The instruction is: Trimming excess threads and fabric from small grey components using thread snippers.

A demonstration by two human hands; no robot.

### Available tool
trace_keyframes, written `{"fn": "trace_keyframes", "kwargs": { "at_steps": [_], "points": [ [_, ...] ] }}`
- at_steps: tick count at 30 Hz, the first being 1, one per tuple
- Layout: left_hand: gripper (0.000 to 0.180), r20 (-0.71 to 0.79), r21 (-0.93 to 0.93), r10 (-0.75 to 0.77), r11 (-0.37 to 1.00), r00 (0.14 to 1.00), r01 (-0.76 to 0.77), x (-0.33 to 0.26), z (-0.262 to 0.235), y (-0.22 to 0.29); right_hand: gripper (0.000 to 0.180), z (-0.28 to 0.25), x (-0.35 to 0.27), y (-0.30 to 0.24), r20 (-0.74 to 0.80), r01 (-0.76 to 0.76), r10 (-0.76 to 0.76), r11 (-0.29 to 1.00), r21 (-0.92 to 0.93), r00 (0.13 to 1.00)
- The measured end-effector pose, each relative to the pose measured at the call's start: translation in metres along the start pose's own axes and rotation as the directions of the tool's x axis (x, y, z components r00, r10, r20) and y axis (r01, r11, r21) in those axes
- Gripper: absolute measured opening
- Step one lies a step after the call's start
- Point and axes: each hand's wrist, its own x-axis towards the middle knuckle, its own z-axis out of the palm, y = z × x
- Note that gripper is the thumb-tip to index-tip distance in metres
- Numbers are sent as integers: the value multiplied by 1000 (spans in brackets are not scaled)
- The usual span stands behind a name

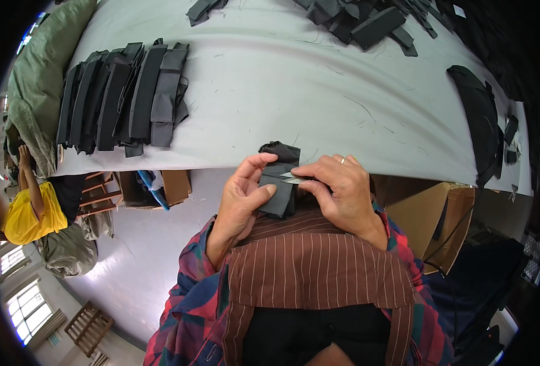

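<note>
A wide table [251, 91] is covered with a white cloth, on which loose dark threads are scattered. Along its left end, a large green cloth [44, 73] is heaped. Under the right part of the table edge, a cardboard box [419, 219] is placed. At the left of the table top, dark fabric strips [138, 97] are laid side by side in a row; at the far side, more dark pieces [376, 27] are piled loosely. The right hand [337, 183] is closed, and its thumb and fingers are pressed together on a small pointed metal tool. By the left hand [239, 201], partly curled, a dark piece of fabric [276, 204] is pinched, held at the near table edge, between both hands. Over this fabric, the blades of the small pointed metal tool [291, 179] are pointed leftward; its handle is hidden.
</note>
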Motion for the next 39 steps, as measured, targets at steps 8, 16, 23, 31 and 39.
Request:
{"fn": "trace_keyframes", "kwargs": {
  "at_steps": [8,16,23,31,39],
  "points": [
    [48,-11,28,13,1000,1000,-12,-2,-1,0,14,-1,-1,-2,21,2,-1,1000,-10,1000],
    [52,40,140,77,987,996,-81,-5,5,-8,11,1,-1,-7,82,-110,109,994,0,991],
    [51,88,189,94,976,992,-109,-4,4,-15,8,1,1,-12,132,-128,133,991,-50,982],
    [51,76,205,100,972,992,-114,-4,8,-12,5,-6,0,-14,106,-161,163,987,-25,981],
    [51,91,196,119,971,989,-135,-5,8,-17,7,-4,1,-19,161,-221,225,974,-43,961]
  ]
}}
